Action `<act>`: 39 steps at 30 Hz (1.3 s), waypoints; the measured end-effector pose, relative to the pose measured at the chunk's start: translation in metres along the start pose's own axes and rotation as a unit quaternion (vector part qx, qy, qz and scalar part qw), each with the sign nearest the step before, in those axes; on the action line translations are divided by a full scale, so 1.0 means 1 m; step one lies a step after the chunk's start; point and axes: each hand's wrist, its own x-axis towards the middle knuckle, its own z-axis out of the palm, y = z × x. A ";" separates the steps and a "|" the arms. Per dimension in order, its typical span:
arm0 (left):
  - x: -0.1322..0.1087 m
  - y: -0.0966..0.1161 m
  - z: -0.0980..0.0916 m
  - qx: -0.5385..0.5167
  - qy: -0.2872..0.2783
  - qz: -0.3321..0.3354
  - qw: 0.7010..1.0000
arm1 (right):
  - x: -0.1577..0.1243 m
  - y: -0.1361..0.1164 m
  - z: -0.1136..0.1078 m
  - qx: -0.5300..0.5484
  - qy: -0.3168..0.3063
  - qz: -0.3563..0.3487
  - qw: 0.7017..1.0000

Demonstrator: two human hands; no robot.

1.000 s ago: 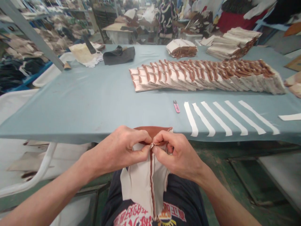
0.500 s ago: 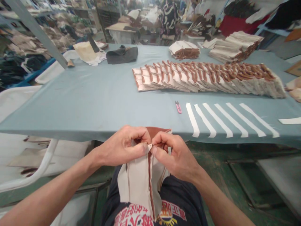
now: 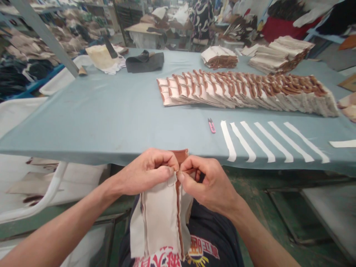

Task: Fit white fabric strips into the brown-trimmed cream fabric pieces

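Pinching cream piece (image 3: 160, 215), grip closed: my left hand (image 3: 150, 170) left of its brown seam (image 3: 179, 215), right hand (image 3: 205, 180) right of it; keep edges level.

a dark grey cloth (image 3: 146, 63) lies near pale cloth (image 3: 98, 58) on the table (image 3: 111, 115).

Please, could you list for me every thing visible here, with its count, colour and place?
Table: one, blue-grey, centre
Held piece: one, cream and brown, lower centre
Strips: seven, white, front right
Snips: one, pink, left of strips
Overlapping pieces: many, cream and brown, behind strips
Stacks: two, cream and brown, back right
Dark cloth: one, grey, back left
Pale cloths: uncountable, yellowish, back left
Person: one, dark patterned clothing, background
Piles: uncountable, mixed colours, background
Printed garment: one, dark, bottom centre
Left hand: one, bare, pinching held piece
Right hand: one, bare, likewise
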 end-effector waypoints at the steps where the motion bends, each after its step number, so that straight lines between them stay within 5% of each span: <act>1: 0.000 0.000 0.000 0.000 -0.004 0.005 1.000 | 0.000 0.000 -0.001 -0.010 0.004 0.001 1.000; 7: 0.002 -0.004 0.000 -0.027 -0.042 -0.004 0.999 | 0.000 -0.001 -0.010 0.024 -0.041 0.057 0.997; 12: 0.002 -0.007 -0.001 -0.030 -0.061 0.000 0.998 | -0.006 0.002 -0.018 0.064 -0.075 0.017 0.995; 18: 0.000 0.005 0.003 0.077 -0.002 0.032 0.997 | -0.008 0.003 -0.018 0.010 -0.040 -0.043 0.998; 25: -0.007 0.015 0.012 0.265 0.046 0.080 0.960 | -0.013 -0.004 -0.025 -0.097 -0.046 -0.084 0.991; 33: -0.004 0.006 0.025 0.285 0.078 0.138 0.945 | -0.021 -0.006 -0.028 -0.125 -0.033 -0.045 0.991; 39: -0.002 0.000 0.030 0.228 0.108 0.167 0.953 | -0.023 -0.003 -0.028 -0.190 -0.013 -0.108 0.976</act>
